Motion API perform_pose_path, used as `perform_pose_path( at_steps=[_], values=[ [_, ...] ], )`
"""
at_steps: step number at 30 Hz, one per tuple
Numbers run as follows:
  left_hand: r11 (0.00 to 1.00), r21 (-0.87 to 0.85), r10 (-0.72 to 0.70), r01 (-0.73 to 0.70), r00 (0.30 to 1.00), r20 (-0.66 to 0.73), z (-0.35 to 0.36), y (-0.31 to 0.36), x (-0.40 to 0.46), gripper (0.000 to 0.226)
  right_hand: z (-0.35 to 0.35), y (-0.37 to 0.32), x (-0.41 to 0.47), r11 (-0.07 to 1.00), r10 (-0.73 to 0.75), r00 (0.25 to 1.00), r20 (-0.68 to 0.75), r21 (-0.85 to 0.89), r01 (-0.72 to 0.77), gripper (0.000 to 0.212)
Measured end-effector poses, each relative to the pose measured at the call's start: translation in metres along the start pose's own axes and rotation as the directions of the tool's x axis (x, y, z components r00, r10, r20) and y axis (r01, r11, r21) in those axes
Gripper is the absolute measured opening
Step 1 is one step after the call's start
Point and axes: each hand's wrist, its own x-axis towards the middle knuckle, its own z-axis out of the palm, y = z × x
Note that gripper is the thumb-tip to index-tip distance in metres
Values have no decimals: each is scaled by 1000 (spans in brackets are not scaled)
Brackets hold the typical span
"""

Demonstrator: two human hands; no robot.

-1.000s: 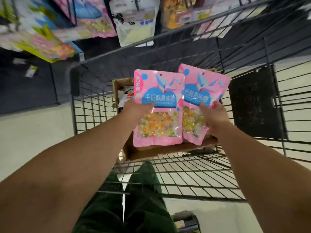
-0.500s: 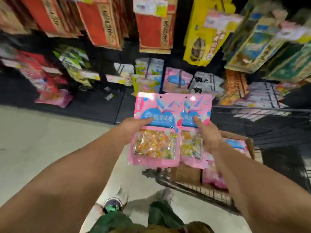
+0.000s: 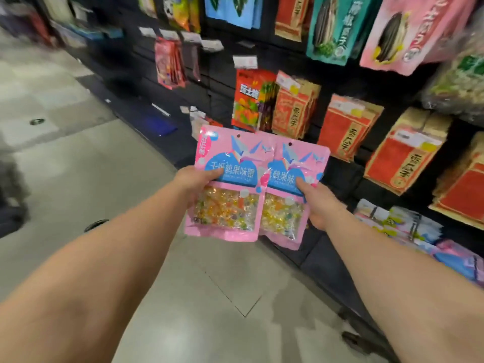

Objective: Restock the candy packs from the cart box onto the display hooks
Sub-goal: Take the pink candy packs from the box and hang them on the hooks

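I hold two pink candy packs side by side in front of me, each with a blue label and a clear window of coloured sweets. My left hand [image 3: 195, 180] grips the left candy pack [image 3: 230, 163] at its left edge, thumb on the front. My right hand [image 3: 318, 203] grips the right candy pack [image 3: 286, 213] at its right edge. The left pack overlaps the right one a little. Each has a small hang hole at the top. Similar pink and blue packs [image 3: 455, 256] hang low on the display at the right. The cart and its box are out of view.
A dark display wall [image 3: 340, 184] runs along the right, hung with red and tan snack bags [image 3: 345, 127], an orange and red bag [image 3: 248, 100] and sunflower seed bags [image 3: 332, 30]. Grey tiled floor [image 3: 86, 169] stretches to the left. A dark blurred shape stands at the far left edge.
My view has swung from the cart up and along the display wall. Both hands have kept their grip and carried the two packs away from the box toward the hanging bags.
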Motion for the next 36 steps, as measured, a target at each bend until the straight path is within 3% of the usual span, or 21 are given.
perform_pose_path(
  at_steps=[6,10,13,15,20,25,29,32,36],
  values=[
    [992,-125,-4,-20,983,-182,-82,28,42,46,109,-38,49,992,-118,990,82,-38,121,28],
    [983,-180,-3,-41,970,-242,-113,45,90,36,168,-47,98,989,-143,984,107,-24,146,36],
    [973,-222,8,-70,963,-270,-126,64,137,41,204,-60,148,976,-199,975,94,-70,206,55],
    [969,-237,4,-72,960,-279,-132,80,171,46,225,-77,176,969,-223,971,80,-87,230,50],
    [948,-311,-15,-62,971,-238,-146,126,248,32,270,-124,257,958,-239,965,106,-140,252,58],
    [935,-351,-30,-54,973,-230,-155,150,312,43,300,-155,312,957,-219,971,97,-175,233,34],
    [938,-343,-20,-43,984,-179,-164,165,362,53,316,-166,350,959,-222,972,82,-163,233,36],
    [944,-325,-12,-46,985,-175,-168,177,402,44,330,-172,377,970,-189,981,43,-150,194,40],
    [948,-319,-19,-20,993,-121,-177,191,466,51,351,-180,411,976,-176,983,-57,-142,167,27]
  ],
)
